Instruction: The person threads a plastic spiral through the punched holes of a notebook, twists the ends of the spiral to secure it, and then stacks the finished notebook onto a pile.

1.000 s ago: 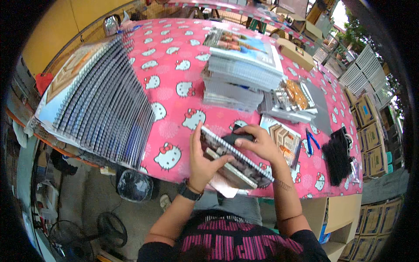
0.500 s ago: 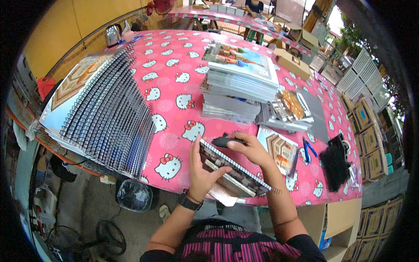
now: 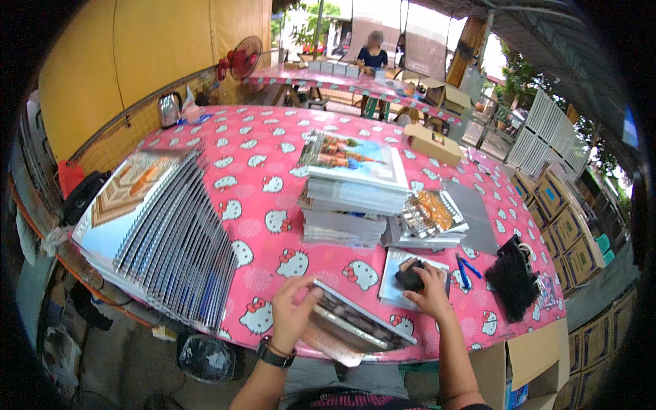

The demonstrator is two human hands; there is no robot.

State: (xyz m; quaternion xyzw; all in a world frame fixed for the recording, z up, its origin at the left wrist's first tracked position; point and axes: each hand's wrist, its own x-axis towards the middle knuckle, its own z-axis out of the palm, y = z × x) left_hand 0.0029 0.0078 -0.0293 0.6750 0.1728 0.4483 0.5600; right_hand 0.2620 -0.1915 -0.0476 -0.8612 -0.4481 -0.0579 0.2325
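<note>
My left hand [image 3: 294,313], with a dark watch on its wrist, grips one corner of a booklet [image 3: 362,319] that stands tilted on its edge near the table's front. In the booklet, pages hang partly apart. My right hand [image 3: 432,292] is closed round a small rounded black tool [image 3: 410,275], whose kind I cannot make out. It holds the tool over a picture-covered booklet [image 3: 391,290] lying flat. Blue-handled pliers [image 3: 467,270] lie just right of that hand. Beyond the pliers sits a bundle of black binding coils [image 3: 514,285].
A long row of coil-bound booklets [image 3: 174,239] fills the table's left side. A tall stack of booklets [image 3: 355,195] stands mid-table, beside a lower pile [image 3: 429,222]. Pink patterned cloth [image 3: 263,181] covers the table. Cartons [image 3: 564,222] stand at right; a person [image 3: 372,55] sits at a far table.
My right hand has moved right and down with the black tool, away from the booklet's edge. My left hand still holds the booklet, now lower in view. The view has tipped upward.
</note>
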